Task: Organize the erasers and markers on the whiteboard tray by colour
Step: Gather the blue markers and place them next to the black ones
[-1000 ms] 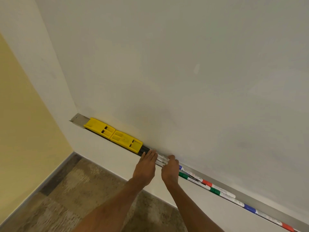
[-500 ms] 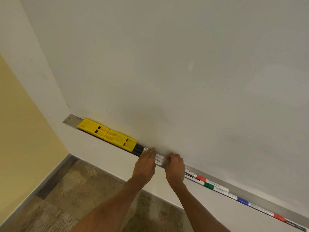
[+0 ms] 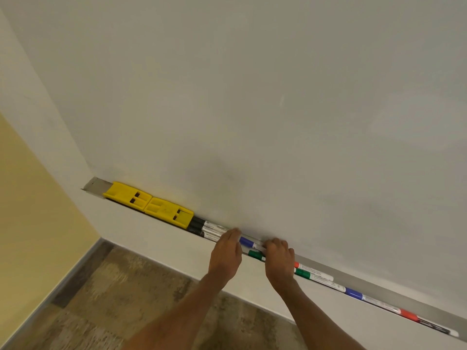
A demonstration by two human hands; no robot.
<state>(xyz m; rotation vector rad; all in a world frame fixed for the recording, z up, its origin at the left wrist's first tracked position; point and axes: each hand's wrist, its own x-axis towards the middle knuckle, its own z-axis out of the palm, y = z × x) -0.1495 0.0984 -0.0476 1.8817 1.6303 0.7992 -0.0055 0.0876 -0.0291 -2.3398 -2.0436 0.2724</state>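
Hands have both travelled rightward along the whiteboard tray [image 3: 95, 185] in the last second. They were bunched together over the white barrels of the black markers [image 3: 202, 227]. Those now lie uncovered, caps butted against the nearer of the two yellow erasers [image 3: 166, 212], which sit end to end at the tray's left end.

The left hand [image 3: 225, 256] lies with straight fingers, tips touching the tray just beside a blue-capped marker [image 3: 246, 241]; its grip is released. The right hand [image 3: 279, 261] has drawn apart from it, so the blue cap and a green-capped marker [image 3: 255, 255] now show in the gap between the two. Its fingers curl down over those markers' barrels, but I cannot tell whether its grip has closed on one or is only pressing.

To my eye the black group is settled next to the erasers, and the sorting has moved on to the mixed markers [image 3: 353, 293] further right. Red, green, blue and red caps lie there in a jumbled line and probably need regrouping.
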